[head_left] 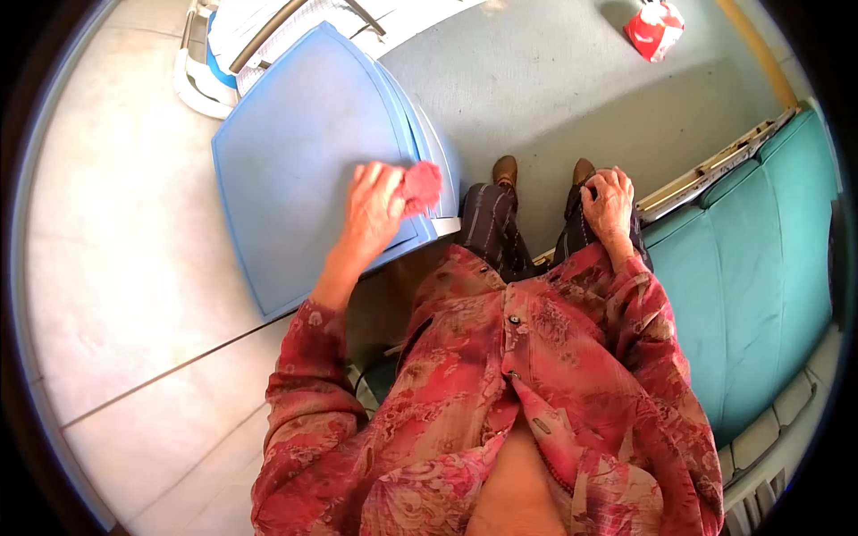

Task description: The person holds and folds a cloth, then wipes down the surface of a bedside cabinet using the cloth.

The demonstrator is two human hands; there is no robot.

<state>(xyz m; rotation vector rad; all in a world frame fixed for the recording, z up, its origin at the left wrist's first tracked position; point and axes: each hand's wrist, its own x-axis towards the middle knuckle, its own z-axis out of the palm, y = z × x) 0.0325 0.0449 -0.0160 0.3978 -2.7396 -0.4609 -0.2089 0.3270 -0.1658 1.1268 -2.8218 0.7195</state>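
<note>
A crumpled pinkish-red cloth (422, 187) is held in my left hand (374, 204), its fingers wrapped round one side of it. This hand is over the blue top of a cabinet (304, 152), near its right edge; whether the cloth touches the surface I cannot tell. My right hand (609, 205) rests on my right knee, over dark striped trousers (490, 214). Its fingers drape apart over the knee, and nothing shows in them. A red patterned shirt (509, 357) covers my arms and body.
A teal padded bench (742, 277) with a metal rail (715, 170) stands on my right. White tiles (116, 223) lie to the left. Ahead, a red and white bag (655, 32) sits on the grey floor (536, 98). A white-framed item (197, 85) is behind the cabinet.
</note>
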